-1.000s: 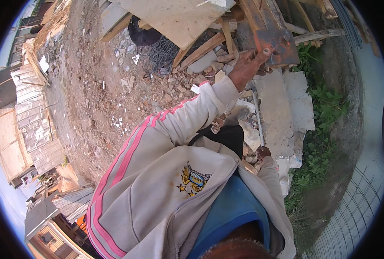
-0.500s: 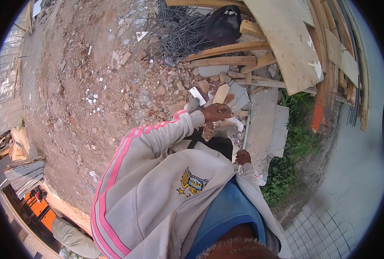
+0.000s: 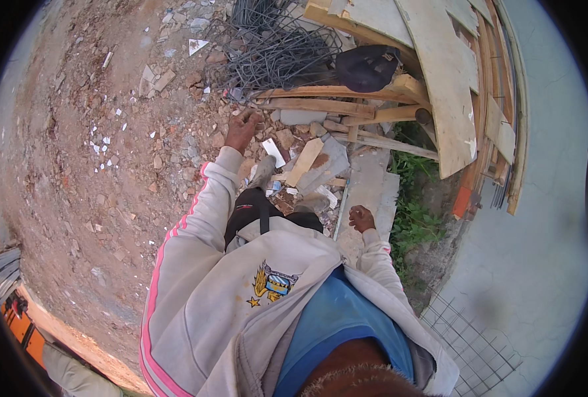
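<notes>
Over the rubble ground, my left hand (image 3: 243, 130) is stretched out with its fingers curled in, and I see nothing in them. Nearest to it lie a white tile piece (image 3: 273, 152) and the front ends of some timber pieces (image 3: 317, 104). My right hand (image 3: 361, 218) hangs lower, above a flat grey slab (image 3: 367, 192), its fingers also curled and nothing showing in them. Between the hands my foot (image 3: 263, 173) stands among debris, next to a short light wooden offcut (image 3: 304, 162).
A tangle of steel rods (image 3: 277, 56) lies at the far side, with a dark rounded object (image 3: 367, 68) beside it. Plywood sheets (image 3: 439, 79) and long planks lean toward a pale wall (image 3: 539, 198). Green weeds (image 3: 416, 215) and wire mesh (image 3: 469, 347) are on the right.
My left hand has swung forward and to the left. The right hand has moved forward too. The view has shifted, bringing the timber pile and wire mesh to different places.
</notes>
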